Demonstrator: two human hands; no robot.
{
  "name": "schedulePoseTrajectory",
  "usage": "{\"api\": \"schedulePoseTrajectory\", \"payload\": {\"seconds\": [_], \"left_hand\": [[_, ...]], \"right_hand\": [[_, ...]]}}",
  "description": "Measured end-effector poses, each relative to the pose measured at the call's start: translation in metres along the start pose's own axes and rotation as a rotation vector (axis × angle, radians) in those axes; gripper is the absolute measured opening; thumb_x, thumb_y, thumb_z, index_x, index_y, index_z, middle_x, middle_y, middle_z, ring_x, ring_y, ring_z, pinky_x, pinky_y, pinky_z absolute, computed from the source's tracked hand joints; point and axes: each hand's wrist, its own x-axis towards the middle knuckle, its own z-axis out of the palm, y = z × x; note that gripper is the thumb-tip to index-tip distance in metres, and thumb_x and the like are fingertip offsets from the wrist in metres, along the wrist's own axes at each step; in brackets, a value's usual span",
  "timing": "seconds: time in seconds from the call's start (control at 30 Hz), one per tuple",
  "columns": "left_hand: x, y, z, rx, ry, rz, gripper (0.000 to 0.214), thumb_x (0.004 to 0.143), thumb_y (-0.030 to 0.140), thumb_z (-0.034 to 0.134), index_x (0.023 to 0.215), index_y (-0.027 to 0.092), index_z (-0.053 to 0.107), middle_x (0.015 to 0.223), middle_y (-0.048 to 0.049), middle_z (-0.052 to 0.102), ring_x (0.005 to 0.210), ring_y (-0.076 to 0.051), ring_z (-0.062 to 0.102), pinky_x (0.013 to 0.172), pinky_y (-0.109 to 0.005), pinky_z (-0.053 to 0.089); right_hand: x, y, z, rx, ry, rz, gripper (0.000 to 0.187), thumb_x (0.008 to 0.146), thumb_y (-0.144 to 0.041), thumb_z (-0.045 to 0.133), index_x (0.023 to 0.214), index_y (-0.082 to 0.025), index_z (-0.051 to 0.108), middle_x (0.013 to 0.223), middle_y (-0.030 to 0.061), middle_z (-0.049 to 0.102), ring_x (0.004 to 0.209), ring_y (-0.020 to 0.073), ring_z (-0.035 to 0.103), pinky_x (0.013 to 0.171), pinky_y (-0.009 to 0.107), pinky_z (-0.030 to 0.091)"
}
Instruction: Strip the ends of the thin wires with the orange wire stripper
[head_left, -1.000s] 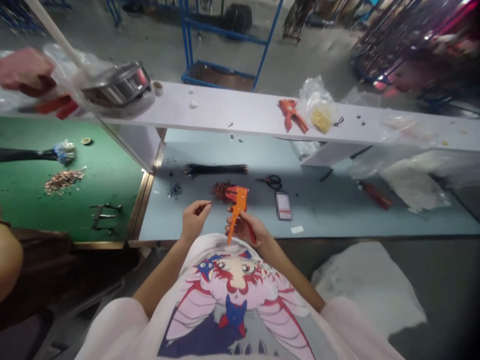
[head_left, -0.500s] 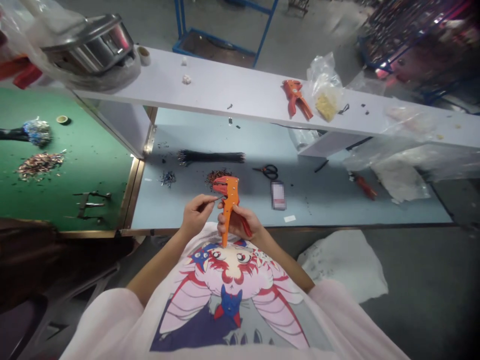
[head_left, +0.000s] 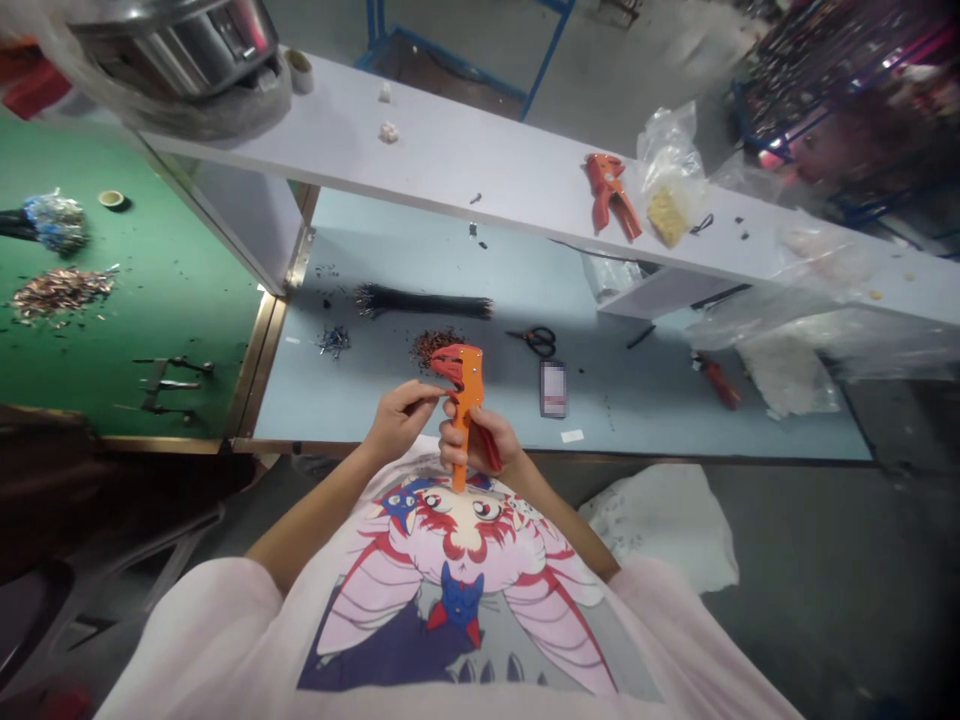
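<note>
The orange wire stripper [head_left: 469, 400] sits upright just in front of the chest, its toothed red jaws tipped up and away from me. My view puts the right hand [head_left: 476, 447] closed firmly around its grip, with the red lower handle [head_left: 491, 458] showing below the fingers. The left hand [head_left: 399, 420] is narrowly pinched, thumb against forefinger, on what I read as a thin dark wire [head_left: 433, 393], though it is too fine to make out clearly. Its end points at the jaws, just beside them, and I cannot see whether it has entered them.

Directly beyond both hands, on the pale blue workbench [head_left: 360, 400], lies a small heap of dark reddish wire clippings [head_left: 431, 345]. Farther out from there is a long bundle of black wires [head_left: 424, 302]. Beyond the right hand are black-handled scissors [head_left: 538, 341] and a blurred rectangular packet [head_left: 553, 389]. Beyond the left hand is a little tangle of blue-grey wire bits [head_left: 334, 341], then a green-topped table [head_left: 187, 280] holding a scatter of copper-coloured terminals [head_left: 60, 295]. A second orange wire stripper [head_left: 611, 195] rests on the white shelf [head_left: 420, 165] well ahead of the hands.
</note>
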Motion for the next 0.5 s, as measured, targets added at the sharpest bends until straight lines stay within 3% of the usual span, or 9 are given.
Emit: {"api": "schedulePoseTrajectory", "payload": {"seconds": [0.23, 0.5], "left_hand": [[0.0009, -0.0027, 0.0013, 0.010, -0.037, -0.017, 0.019, 0.085, 0.023, 0.051, 0.087, 0.020, 0.070, 0.067, -0.0011, 0.058, 0.060, -0.011, 0.050, 0.057, -0.022, 0.040], [0.0024, -0.0079, 0.0008, -0.002, -0.039, -0.024, 0.019, 0.084, 0.020, 0.052, 0.089, 0.021, 0.070, 0.067, -0.0002, 0.058, 0.060, -0.010, 0.051, 0.057, -0.021, 0.040]], "right_hand": [[-0.0006, 0.0031, 0.0005, -0.033, -0.010, -0.033, 0.027, 0.081, -0.043, 0.056, 0.090, -0.023, 0.041, 0.059, -0.0081, 0.042, 0.043, 0.0079, 0.040, 0.051, 0.026, 0.048], [0.0012, 0.0028, -0.0003, -0.035, -0.005, -0.048, 0.023, 0.084, -0.041, 0.053, 0.090, -0.023, 0.042, 0.059, -0.0079, 0.041, 0.043, 0.0074, 0.040, 0.050, 0.025, 0.050]]}}
